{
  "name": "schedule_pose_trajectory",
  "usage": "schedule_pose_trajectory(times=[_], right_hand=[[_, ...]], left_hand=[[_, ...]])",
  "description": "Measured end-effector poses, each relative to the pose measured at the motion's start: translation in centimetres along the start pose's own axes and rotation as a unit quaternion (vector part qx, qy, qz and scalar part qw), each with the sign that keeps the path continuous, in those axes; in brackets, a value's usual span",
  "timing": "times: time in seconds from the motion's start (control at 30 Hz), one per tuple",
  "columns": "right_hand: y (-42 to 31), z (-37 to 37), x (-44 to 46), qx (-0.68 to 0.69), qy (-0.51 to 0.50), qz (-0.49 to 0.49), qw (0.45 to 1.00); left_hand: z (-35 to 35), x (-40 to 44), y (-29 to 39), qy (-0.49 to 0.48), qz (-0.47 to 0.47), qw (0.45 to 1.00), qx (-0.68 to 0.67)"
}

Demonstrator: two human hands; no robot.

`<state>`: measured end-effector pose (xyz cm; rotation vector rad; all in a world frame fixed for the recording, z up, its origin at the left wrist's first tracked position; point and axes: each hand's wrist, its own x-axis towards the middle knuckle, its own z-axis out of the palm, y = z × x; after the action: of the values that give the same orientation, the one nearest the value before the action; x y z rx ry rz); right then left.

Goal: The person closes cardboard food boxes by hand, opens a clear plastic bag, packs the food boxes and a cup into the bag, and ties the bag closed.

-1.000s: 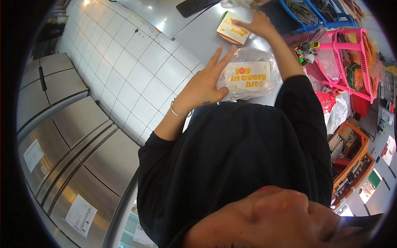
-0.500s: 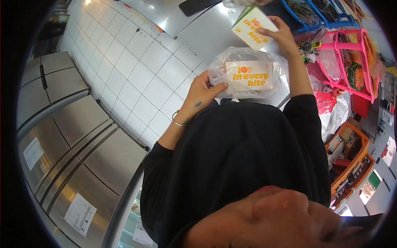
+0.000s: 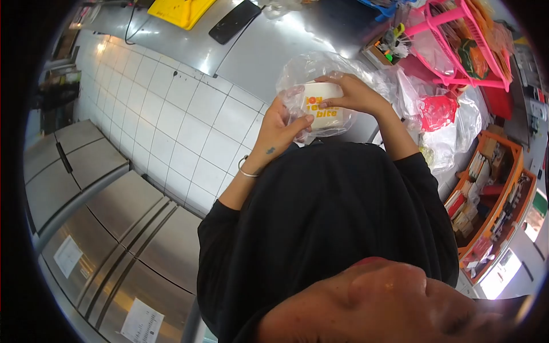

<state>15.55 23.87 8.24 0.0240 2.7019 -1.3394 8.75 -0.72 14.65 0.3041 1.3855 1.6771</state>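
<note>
A white food box (image 3: pixel 331 121) with orange-yellow print sits in the mouth of a clear plastic bag (image 3: pixel 303 67) at the edge of the metal counter. My right hand (image 3: pixel 353 96) grips the box from its far right side, thumb across the printed top. On the near left, my left hand (image 3: pixel 281 123) pinches the bag's rim, with the thumb close to the box. Whatever lies beneath this box in the bag is hidden.
A black phone (image 3: pixel 234 22) and a yellow tray (image 3: pixel 180 10) lie on the steel counter (image 3: pixel 260 51). Pink baskets (image 3: pixel 437 26) hold packets at the right, above plastic bags (image 3: pixel 437 111). Orange crates (image 3: pixel 486 200) stand lower right; steel refrigerators (image 3: pixel 120 217) line the left.
My right hand has brought the second printed box from the upper right down into the bag, over the box seen there earlier. My left hand stays at the bag. The view has shifted.
</note>
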Motion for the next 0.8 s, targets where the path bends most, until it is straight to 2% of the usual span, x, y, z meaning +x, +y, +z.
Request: schedule_pose_trajectory(times=[0.07,0.1,0.13,0.2,0.23,0.27,0.3,0.33,0.4,0.47,0.5,0.57,0.63,0.67,0.7,0.73,0.77,0.8], right_hand=[[0.5,-1.2,-1.1,-0.04,0.096,-0.095,0.99],[-0.1,-2.8,-1.8,0.081,0.076,0.078,0.991],[0.0,-2.8,-2.5,0.022,0.195,0.111,0.974],[0.2,-2.8,-3.5,-0.101,0.419,0.173,0.886],[2.7,-1.3,-3.7,-0.145,0.501,0.143,0.841],[4.8,0.0,-4.4,-0.024,0.416,0.253,0.873],[6.5,1.2,-5.2,0.101,0.317,0.353,0.875],[7.3,1.6,-5.9,0.227,0.208,0.436,0.846],[3.9,-0.8,-7.0,0.356,0.258,0.326,0.837],[-1.6,-4.2,-8.1,0.474,0.29,0.206,0.805],[-3.6,-6.0,-8.9,0.427,0.288,0.165,0.841],[-6.2,-9.1,-10.8,0.32,0.286,0.083,0.899],[-6.2,-9.5,-11.2,0.184,0.216,0.144,0.948],[-6.1,-9.5,-11.2,0.117,0.176,0.174,0.962],[-5.6,-9.0,-11.3,0.203,0.15,0.139,0.958],[-6.4,-9.9,-11.9,0.222,0.173,0.119,0.952],[-7.9,-11.5,-12.6,0.24,0.192,0.099,0.946],[-8.8,-12.1,-13.2,0.26,0.209,0.079,0.939]], left_hand=[[0.1,2.6,-4.2,0.001,0.101,0.989,0.109],[0.4,3.7,-4.9,-0.001,0.153,0.975,0.162],[0.5,4.2,-5.5,0.013,0.158,0.949,0.274],[1.4,4.9,-5.0,0.038,0.171,0.858,0.483],[1.9,5.2,-5.1,0.048,0.149,0.848,0.506],[2.4,5.3,-5.3,0.058,0.128,0.837,0.528],[2.9,5.3,-5.5,0.069,0.105,0.826,0.55],[3.2,5.3,-5.8,0.075,0.104,0.823,0.554],[3.4,5.5,-6.1,0.097,0.103,0.817,0.559],[3.6,5.3,-6.3,0.106,0.108,0.823,0.547],[3.5,5.2,-6.3,0.109,0.11,0.826,0.543],[1.4,5.7,-6.5,0.044,0.099,0.909,0.402],[0.1,5.8,-3.1,0.002,0.057,0.962,0.269],[0.3,5.0,1.3,-0.003,0.019,0.978,0.209],[-1.0,4.6,4.9,-0.008,0.028,0.953,0.302],[-0.7,3.5,8.7,0.018,0.044,0.957,0.285],[0.0,2.1,11.7,0.051,0.175,0.945,0.273],[0.2,1.5,13.4,0.075,0.224,0.946,0.223]])
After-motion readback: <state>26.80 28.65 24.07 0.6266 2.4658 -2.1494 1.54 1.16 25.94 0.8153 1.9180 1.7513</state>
